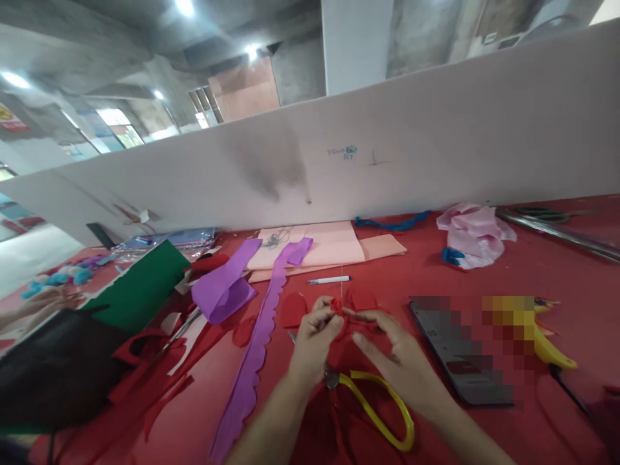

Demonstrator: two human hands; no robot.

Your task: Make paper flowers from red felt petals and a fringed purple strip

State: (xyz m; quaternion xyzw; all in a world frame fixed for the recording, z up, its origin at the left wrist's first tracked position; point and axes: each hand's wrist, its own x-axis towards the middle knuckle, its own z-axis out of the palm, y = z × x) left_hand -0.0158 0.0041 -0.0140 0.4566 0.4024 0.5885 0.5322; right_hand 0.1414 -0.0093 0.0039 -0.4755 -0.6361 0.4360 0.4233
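A small rolled piece of red felt [336, 303], shaped like a flower bud, is pinched between the thumb and fingers of my left hand [312, 339]. My right hand [394, 345] is beside it with fingers stretched out and thumb apart. Its fingertips are close to the red felt; whether they touch it I cannot tell. Below both hands lie scissors [382, 413] with yellow handles, partly covered by my left hand. A rounded red felt piece [293, 309] lies behind my left hand, and another red piece [363, 299] behind my right.
A purple scalloped strip [256, 352] runs along the left, near a purple felt roll [225, 297]. A white pen [329, 280] lies before peach sheets [334, 242]. At right are a phone [455, 355] and pink plastic [475, 232]. Another person's hand [46, 302] shows far left.
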